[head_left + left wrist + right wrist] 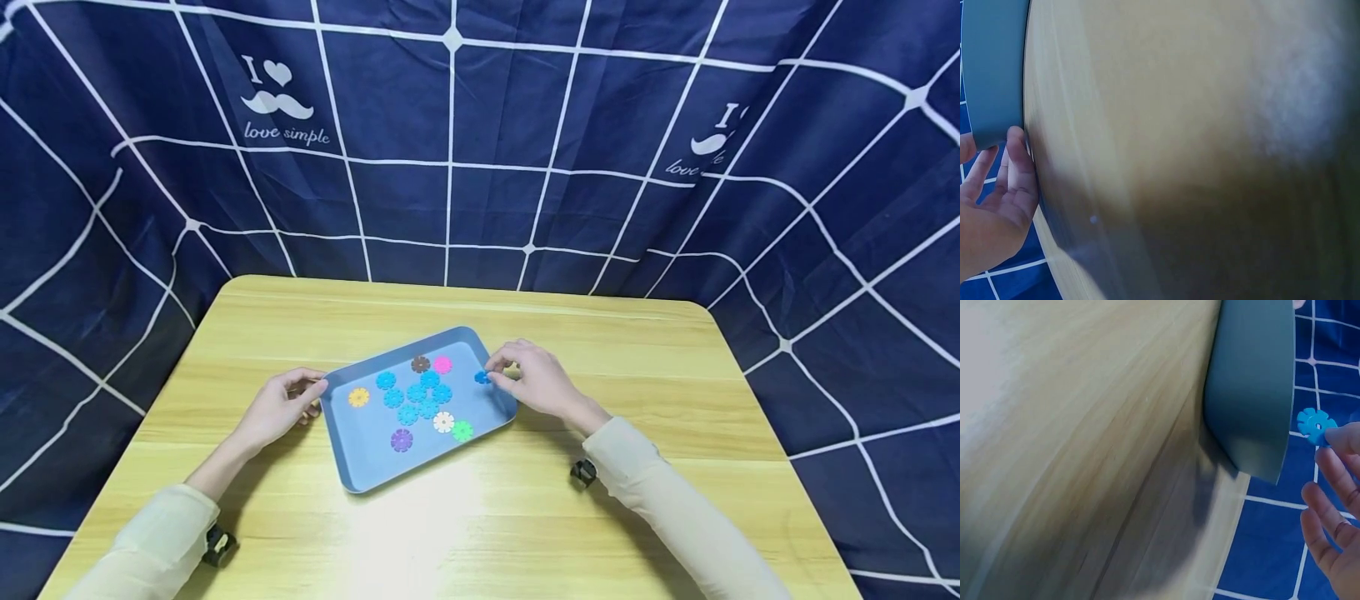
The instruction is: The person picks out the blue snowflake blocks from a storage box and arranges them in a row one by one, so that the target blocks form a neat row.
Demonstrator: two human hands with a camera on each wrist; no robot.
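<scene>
The right hand (536,379) pinches a blue notched disc (1313,422) by its edge between thumb and forefinger, over the right end of the tray (367,460). The left hand (279,406) grips its left corner; steady, light pressure should serve
</scene>
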